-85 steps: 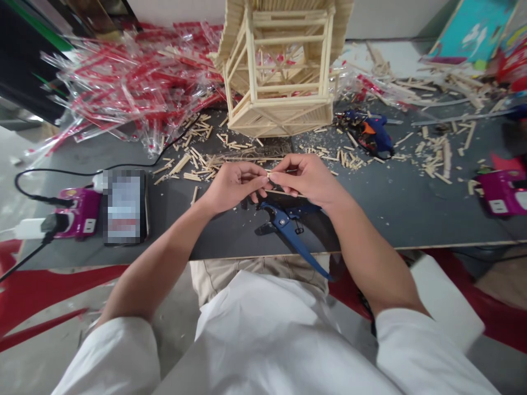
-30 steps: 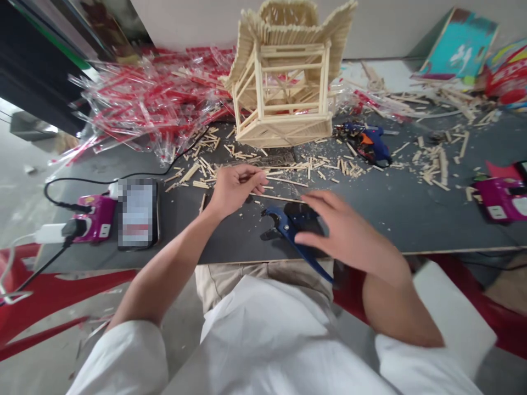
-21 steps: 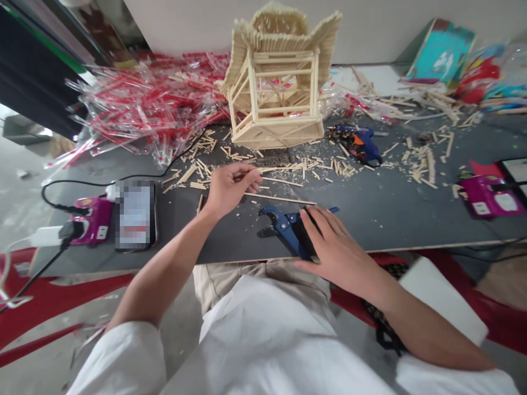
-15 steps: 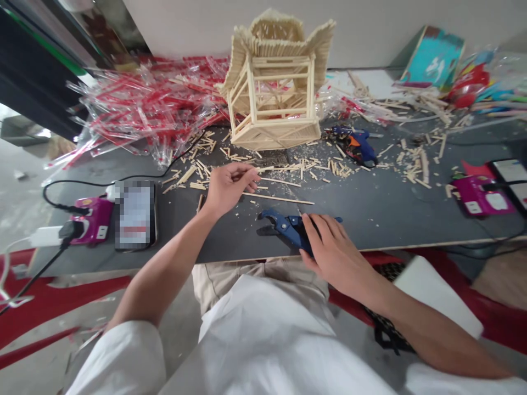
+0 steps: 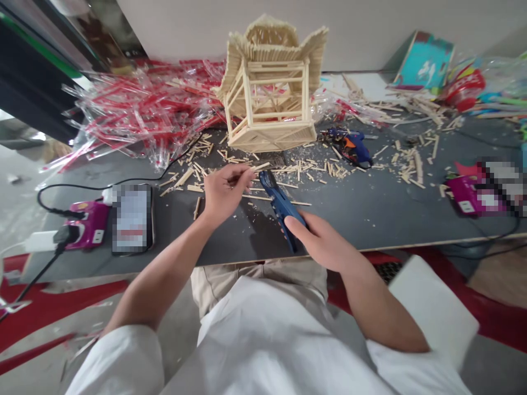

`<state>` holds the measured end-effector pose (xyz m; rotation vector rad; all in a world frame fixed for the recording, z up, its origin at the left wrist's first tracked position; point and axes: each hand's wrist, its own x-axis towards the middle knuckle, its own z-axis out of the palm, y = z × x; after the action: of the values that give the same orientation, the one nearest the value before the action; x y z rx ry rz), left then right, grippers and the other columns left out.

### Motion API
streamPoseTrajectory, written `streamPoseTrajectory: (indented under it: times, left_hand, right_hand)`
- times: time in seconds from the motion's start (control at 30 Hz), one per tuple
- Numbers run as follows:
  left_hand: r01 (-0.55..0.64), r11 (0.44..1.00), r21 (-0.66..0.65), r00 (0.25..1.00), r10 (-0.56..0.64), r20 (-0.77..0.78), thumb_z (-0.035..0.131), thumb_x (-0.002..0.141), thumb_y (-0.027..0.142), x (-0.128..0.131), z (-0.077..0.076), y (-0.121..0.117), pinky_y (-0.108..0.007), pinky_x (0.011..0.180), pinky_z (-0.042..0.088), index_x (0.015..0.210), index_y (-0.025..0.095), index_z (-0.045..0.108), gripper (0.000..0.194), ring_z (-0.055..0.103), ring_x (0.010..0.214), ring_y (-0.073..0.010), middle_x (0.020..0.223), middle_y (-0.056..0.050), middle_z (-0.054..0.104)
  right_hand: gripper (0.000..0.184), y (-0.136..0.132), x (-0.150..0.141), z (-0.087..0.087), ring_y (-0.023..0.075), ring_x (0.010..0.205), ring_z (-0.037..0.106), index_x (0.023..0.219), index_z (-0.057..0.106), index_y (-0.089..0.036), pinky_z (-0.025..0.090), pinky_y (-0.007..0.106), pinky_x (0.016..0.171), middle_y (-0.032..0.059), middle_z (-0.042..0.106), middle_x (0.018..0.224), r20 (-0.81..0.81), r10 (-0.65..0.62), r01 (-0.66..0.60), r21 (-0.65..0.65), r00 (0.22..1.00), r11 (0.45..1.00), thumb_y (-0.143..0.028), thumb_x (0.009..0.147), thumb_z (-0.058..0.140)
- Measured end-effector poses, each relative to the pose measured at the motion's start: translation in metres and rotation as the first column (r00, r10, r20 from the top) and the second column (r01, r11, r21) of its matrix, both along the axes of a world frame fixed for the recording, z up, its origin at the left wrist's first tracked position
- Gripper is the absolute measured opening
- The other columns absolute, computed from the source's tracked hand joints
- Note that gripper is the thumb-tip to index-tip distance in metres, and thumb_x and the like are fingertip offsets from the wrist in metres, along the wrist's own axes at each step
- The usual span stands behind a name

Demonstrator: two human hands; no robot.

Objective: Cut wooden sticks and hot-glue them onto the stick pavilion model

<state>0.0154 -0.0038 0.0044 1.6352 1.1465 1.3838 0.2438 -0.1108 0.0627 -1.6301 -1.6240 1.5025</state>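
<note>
My left hand [image 5: 226, 193] is closed, pinching a thin wooden stick [image 5: 261, 166] between thumb and fingertips, just above the scraps on the table. The stick's free end points right. My right hand [image 5: 313, 235] is wrapped round the handles of blue pruning shears [image 5: 281, 204]. Their head is raised and points up and left, close beside the stick and my left fingertips. Whether the jaws touch the stick, I cannot tell. Behind my hands stands a small pavilion model [image 5: 269, 104] built of wooden sticks, with a flared roof.
Red-and-clear plastic wrappers [image 5: 140, 109] pile up at the back left. A blue glue gun [image 5: 354, 147] lies right of the model among stick scraps [image 5: 335, 168]. A phone [image 5: 132, 218] and a purple power adapter [image 5: 88, 224] with cables are at left; another purple adapter [image 5: 473, 195] is at right.
My right hand has picked the shears up off the table and turned them, bringing their head up and left to the stick. My left hand keeps the stick and has barely moved.
</note>
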Motion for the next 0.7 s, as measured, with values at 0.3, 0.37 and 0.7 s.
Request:
streamPoseTrajectory:
  times: [0.3, 0.37, 0.7]
  left_hand:
    - [-0.038, 0.995, 0.091, 0.994, 0.047, -0.099, 0.072, 0.100, 0.036, 0.000, 0.002, -0.003, -0.021, 0.066, 0.061, 0.096, 0.018, 0.078, 0.019, 0.075, 0.065, -0.0111, 0.080, -0.001, 0.079]
    - [-0.035, 0.994, 0.101, 0.991, 0.047, -0.126, 0.071, 0.101, 0.037, 0.000, 0.004, -0.003, -0.021, 0.067, 0.061, 0.095, 0.018, 0.078, 0.020, 0.075, 0.066, -0.0112, 0.081, -0.002, 0.080]
    - [0.022, 0.998, 0.058, 0.969, -0.007, -0.246, 0.069, 0.101, 0.044, 0.000, 0.006, -0.005, -0.023, 0.068, 0.058, 0.095, 0.018, 0.079, 0.028, 0.075, 0.067, -0.0139, 0.080, -0.003, 0.080]
  right_hand:
    - [0.052, 0.015, -0.017, -0.003, 0.0144, 0.071, 0.044, 0.090, 0.049, -0.022, 0.035, 0.030, 0.067, -0.0033, 0.047, 0.078, -0.062, -0.003, 0.003, 0.009, 0.998, 1.000, -0.072, 0.105, 0.044]
    - [0.051, 0.016, -0.019, -0.001, 0.0147, 0.072, 0.045, 0.090, 0.051, -0.022, 0.036, 0.030, 0.067, -0.0027, 0.049, 0.079, -0.030, -0.014, 0.015, 0.043, 0.999, 0.999, -0.070, 0.106, 0.045]
    - [0.036, 0.015, -0.030, 0.002, 0.0189, 0.080, 0.056, 0.093, 0.054, -0.022, 0.040, 0.033, 0.075, 0.0005, 0.060, 0.084, 0.042, -0.052, 0.044, 0.163, 0.998, 0.986, -0.055, 0.108, 0.046]
